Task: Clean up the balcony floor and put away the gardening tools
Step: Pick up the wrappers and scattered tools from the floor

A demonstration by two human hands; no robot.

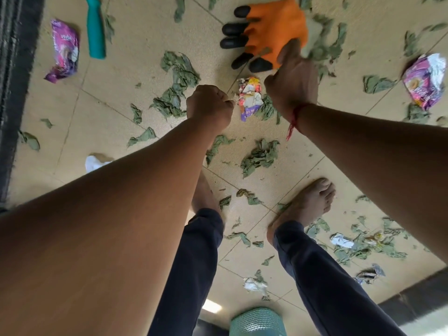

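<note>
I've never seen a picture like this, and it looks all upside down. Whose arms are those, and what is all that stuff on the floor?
There is no machine here. A person wears a camera on the head that looks down, so you see their own body from above. The tiled floor is littered with dry leaves, crumpled wrappers and a teal tool handle. The right hand pinches an orange glove with black fingertips, which looks blurred. The left hand is a closed fist, and I cannot tell whether anything is inside. The job is tidying the balcony.
</note>
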